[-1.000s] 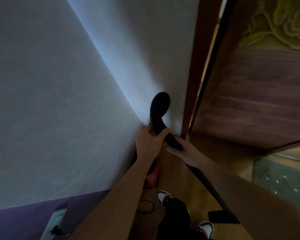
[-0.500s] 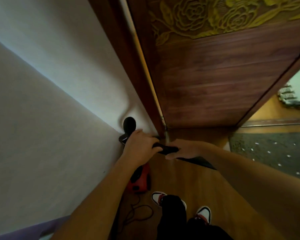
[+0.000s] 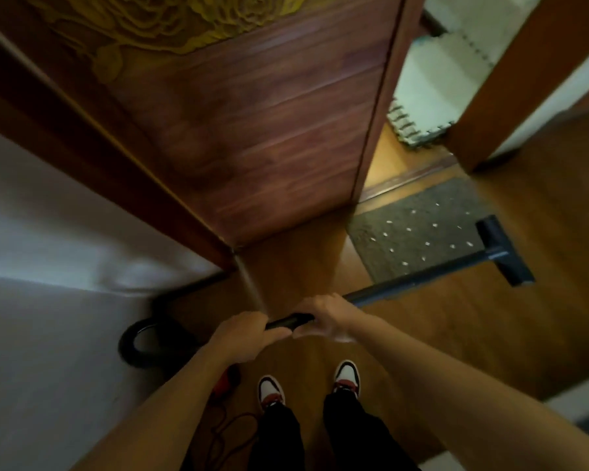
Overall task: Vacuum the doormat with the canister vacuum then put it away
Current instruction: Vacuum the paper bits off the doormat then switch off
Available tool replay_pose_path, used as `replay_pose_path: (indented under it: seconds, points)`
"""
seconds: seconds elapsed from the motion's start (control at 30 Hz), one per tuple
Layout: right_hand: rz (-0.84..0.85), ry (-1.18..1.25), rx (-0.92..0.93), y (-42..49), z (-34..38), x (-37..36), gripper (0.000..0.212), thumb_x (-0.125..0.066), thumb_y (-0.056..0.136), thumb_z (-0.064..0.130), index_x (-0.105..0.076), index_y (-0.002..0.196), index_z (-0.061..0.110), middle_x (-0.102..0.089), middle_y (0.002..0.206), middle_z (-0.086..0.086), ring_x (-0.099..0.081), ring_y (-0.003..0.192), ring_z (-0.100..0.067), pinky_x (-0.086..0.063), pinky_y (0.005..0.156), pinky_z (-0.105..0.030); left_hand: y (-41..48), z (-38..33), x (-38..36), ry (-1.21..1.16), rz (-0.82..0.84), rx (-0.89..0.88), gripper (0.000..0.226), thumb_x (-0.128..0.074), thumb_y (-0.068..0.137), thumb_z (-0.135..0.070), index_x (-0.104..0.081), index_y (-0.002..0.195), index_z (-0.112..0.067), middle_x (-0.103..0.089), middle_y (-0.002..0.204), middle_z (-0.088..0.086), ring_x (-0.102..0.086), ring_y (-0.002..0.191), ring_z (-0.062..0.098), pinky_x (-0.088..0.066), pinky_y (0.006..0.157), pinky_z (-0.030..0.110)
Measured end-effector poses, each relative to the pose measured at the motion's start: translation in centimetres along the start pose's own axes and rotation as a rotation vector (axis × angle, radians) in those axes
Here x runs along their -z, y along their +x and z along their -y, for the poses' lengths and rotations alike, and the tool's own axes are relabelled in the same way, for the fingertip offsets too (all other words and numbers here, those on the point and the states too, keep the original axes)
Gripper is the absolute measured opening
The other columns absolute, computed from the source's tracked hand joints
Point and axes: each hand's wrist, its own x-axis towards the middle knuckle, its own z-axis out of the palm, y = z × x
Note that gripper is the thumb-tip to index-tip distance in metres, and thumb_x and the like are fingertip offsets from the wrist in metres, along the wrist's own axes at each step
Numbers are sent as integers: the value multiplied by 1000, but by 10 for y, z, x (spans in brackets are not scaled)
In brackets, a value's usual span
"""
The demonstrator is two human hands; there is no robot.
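Observation:
A grey doormat [image 3: 419, 229] dotted with small white bits lies on the wooden floor at the right, in front of a doorway. The vacuum's black wand [image 3: 412, 280] runs from my hands out to its floor head [image 3: 504, 249], which sits at the mat's right edge. My left hand [image 3: 245, 338] grips the wand's near end. My right hand [image 3: 323, 317] grips the wand just ahead of it. The black hose [image 3: 133, 341] loops by the wall at the left. A red part of the canister [image 3: 223, 382] shows under my left forearm.
A dark wooden door [image 3: 252, 130] with a gold carving stands open ahead, next to a white wall [image 3: 48, 300] on the left. A cord [image 3: 225, 433] lies on the floor by my left shoe [image 3: 271, 390]. Pale foam mats [image 3: 429, 96] lie beyond the threshold.
The view has swung right and down from the wall to the doormat. The wand has come down from upright to point at the mat. Both hands keep their hold on it.

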Motion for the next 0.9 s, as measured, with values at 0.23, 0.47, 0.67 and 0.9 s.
replay_pose_path:
  seconds: [0.23,0.47,0.67,0.9]
  points:
    - [-756,237,-535,-13,-58,-101,62,-64,87,64,-58,135,24,-52,131,-1,-49,125,-21,-44,105,-35,35,7,-65,-160,20,7,48,-45,90,-68,-64,81,-25,-66,70,-9,-64,68,6,-46,62,25]
    - [-900,1431,-842,67,-89,-149,98,-78,88,37,-8,158,35,-55,140,-13,-70,104,-27,-61,85,-50,97,27,-129,-202,-97,5,53,-44,88,-70,-65,75,-23,-68,71,-5,-65,64,12,-56,67,36]
    - [-1146,1858,-913,137,-116,-189,76,-61,98,6,-23,156,37,-63,97,-14,-58,53,-15,-54,51,-30,142,51,-169,-363,-4,29,42,-54,91,-56,-64,73,-19,-66,61,-3,-65,49,13,-56,54,32]
    - [-1079,1762,-979,162,-121,-253,59,-57,97,4,-38,146,29,-57,80,-10,-53,46,-13,-51,49,-29,166,79,-192,-625,303,27,25,-48,101,-34,-46,125,-40,-67,96,8,-60,51,22,-53,50,31]
